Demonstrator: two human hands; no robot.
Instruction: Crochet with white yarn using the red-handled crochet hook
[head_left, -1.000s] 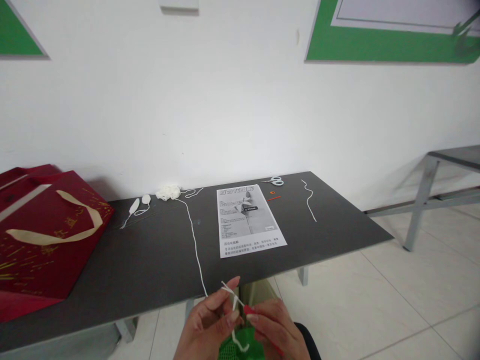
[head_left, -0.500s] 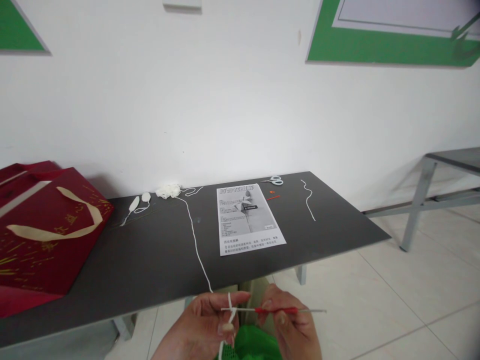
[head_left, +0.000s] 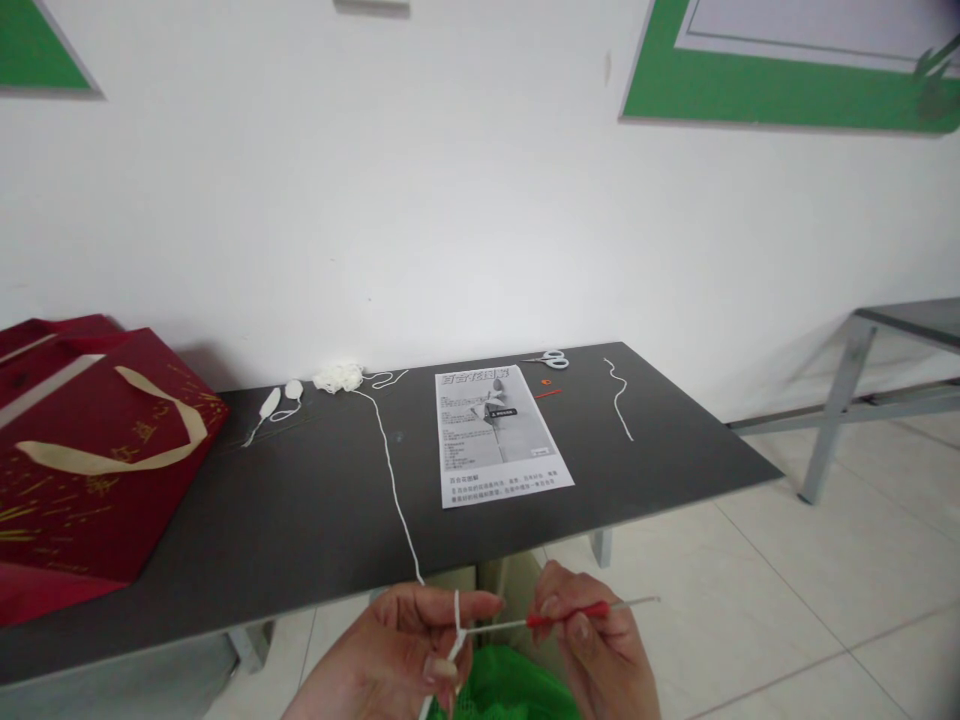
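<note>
My right hand (head_left: 589,635) grips the red handle of a crochet hook (head_left: 568,614), whose thin metal shaft points left. The shaft's left tip meets the white yarn (head_left: 457,610) at my left hand. My left hand (head_left: 405,645) pinches the yarn between thumb and fingers, its index finger stretched out with a strand over it. From there the yarn runs up over the table edge to a loose white heap of yarn (head_left: 339,377). A printed sheet (head_left: 506,483) with a flower picture lies on the dark table (head_left: 315,540) beyond my hands.
Red gift bags (head_left: 112,450) stand at the left. Two small white crocheted pieces (head_left: 270,403) lie near the yarn heap. Scissors (head_left: 555,359), small orange items (head_left: 547,393) and a short white strand (head_left: 619,400) lie farther right. Another table (head_left: 900,330) stands at the right.
The crochet hook has slid a little to the right with my right hand, so its tip now sits at the yarn instead of beyond it. My left hand still pinches the yarn.
</note>
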